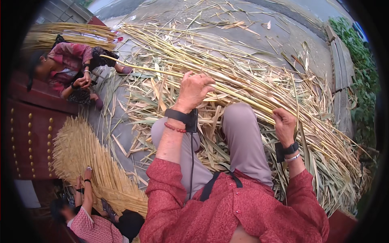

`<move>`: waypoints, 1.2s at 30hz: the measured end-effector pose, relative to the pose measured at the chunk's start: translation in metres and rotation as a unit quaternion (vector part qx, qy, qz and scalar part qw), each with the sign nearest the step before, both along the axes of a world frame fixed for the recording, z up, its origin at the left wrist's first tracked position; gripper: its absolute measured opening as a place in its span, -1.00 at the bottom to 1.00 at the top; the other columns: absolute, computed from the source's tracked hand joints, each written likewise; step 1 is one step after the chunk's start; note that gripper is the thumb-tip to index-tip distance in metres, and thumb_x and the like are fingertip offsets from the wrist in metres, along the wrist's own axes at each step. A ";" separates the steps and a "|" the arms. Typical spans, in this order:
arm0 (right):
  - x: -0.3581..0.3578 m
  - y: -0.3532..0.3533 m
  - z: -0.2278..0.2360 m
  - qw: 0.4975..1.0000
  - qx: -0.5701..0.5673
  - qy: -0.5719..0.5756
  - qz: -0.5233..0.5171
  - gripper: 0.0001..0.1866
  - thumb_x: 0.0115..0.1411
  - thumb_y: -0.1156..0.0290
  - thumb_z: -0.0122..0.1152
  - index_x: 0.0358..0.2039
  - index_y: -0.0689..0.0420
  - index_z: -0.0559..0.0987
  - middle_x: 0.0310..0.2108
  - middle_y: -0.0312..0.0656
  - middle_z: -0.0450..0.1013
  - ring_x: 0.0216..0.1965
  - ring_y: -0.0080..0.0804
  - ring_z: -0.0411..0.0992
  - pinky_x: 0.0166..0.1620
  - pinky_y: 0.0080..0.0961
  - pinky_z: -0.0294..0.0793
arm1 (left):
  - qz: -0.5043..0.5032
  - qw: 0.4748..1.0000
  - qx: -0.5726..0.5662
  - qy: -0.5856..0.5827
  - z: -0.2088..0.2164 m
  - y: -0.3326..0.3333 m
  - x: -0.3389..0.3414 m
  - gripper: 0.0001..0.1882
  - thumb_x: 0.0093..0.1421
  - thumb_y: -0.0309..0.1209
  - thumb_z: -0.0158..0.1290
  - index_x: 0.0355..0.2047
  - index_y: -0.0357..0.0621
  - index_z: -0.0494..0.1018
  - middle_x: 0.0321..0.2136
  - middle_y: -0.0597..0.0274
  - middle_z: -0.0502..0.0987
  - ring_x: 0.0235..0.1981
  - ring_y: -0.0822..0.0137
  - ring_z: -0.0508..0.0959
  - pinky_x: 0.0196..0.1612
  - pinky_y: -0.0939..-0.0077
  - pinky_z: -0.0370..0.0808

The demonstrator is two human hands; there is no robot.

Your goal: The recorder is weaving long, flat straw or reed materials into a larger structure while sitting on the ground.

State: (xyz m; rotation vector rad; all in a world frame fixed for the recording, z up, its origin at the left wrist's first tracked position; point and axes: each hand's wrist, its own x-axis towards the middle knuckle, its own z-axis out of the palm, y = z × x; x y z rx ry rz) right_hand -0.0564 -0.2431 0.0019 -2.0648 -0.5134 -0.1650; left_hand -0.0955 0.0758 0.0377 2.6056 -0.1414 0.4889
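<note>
A long pale-yellow plant stalk (139, 67) slants across in front of me, from the upper left down toward the right. My left hand (194, 91) is closed around it, with the thumb along the top and the fingertips curled. Farther right, my right hand (284, 122) has thumb and fingers pinched together on the same stalk, above my knee. Its far right end is hard to make out there. A narrow dry leaf (298, 107) stands close beside my right hand. Beneath both hands spreads a heap of similar stalks (247, 75) mixed with loose dry leaves (156, 91).
At the left, one person (69, 73) sits near a bundle of stalks (77, 34). Another person (97, 220) reaches over a woven stalk mat (93, 158) at the lower left. A studded red door (30, 137) stands beside them. Stone curb blocks (342, 69) and green plants (360, 69) line the right.
</note>
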 end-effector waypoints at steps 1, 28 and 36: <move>0.001 0.000 -0.001 1.000 0.000 0.001 -0.001 -0.93 -0.08 0.66 0.11 -0.51 0.25 0.49 -0.64 -0.17 0.40 -0.61 -0.50 0.35 -0.50 -0.61 0.30 | -0.001 1.000 0.000 0.001 0.002 0.000 0.000 -0.82 -0.07 -0.31 0.12 -0.42 -0.05 0.54 -0.45 0.29 0.53 -0.31 0.28 0.50 0.05 0.24 0.19; -0.014 -0.006 0.007 0.983 -0.041 -0.173 -0.051 -0.85 -0.22 0.68 0.16 -0.62 0.15 0.44 -0.65 -0.19 0.36 -0.57 -0.26 0.35 -0.49 -0.44 0.29 | 0.142 0.926 -0.349 -0.036 0.006 0.017 0.021 -0.89 0.00 -0.42 0.10 -0.55 -0.20 0.55 -0.82 0.38 0.34 -0.77 0.61 0.20 -0.67 0.63 0.18; -0.005 -0.003 0.008 0.978 -0.070 -0.189 -0.060 -0.85 -0.19 0.69 0.15 -0.61 0.16 0.43 -0.64 -0.17 0.35 -0.56 -0.24 0.34 -0.50 -0.45 0.29 | 0.002 0.971 -0.191 0.144 0.009 -0.011 0.009 -0.74 -0.05 -0.29 0.12 -0.42 -0.24 0.55 -0.53 0.15 0.56 -0.53 0.41 0.51 -0.40 0.59 0.40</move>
